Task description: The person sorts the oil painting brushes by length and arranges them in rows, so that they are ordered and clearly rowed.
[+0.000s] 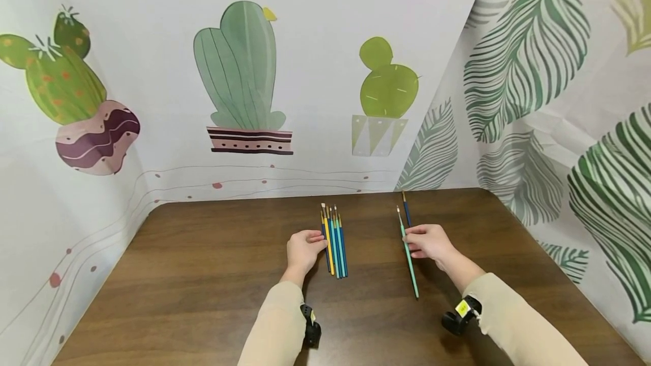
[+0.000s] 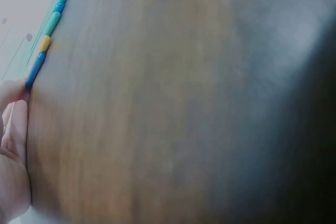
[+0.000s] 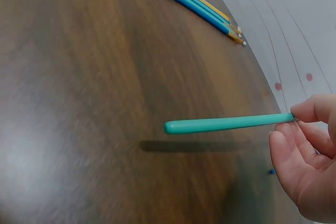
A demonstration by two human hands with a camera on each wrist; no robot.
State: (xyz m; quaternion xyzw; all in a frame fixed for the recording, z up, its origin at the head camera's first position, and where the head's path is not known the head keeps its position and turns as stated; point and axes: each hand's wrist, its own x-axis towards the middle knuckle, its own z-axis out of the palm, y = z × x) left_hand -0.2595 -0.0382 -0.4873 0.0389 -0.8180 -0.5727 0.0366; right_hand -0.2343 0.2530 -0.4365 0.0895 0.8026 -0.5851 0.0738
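Between thumb and fingers, my right hand (image 1: 429, 242) pinches a mint-green paintbrush (image 1: 409, 264), bristles pointing away from me. In the right wrist view the brush's handle (image 3: 226, 124) is raised over the table, its shadow apart from it. A dark blue paintbrush (image 1: 407, 213) lies just behind that hand, its lower part hidden. Left of centre, several paintbrushes in blue, teal and yellow (image 1: 329, 244) lie side by side, bristles toward the wall. My left hand (image 1: 302, 250) rests at the left side of this row, fingertips at the outermost blue brush (image 2: 35, 69).
Everything lies on a brown wooden table (image 1: 203, 275). Behind it hangs a pale cloth (image 1: 315, 72) printed with cacti and leaves, meeting the table's back edge. Each wrist wears a black camera band (image 1: 460, 316).
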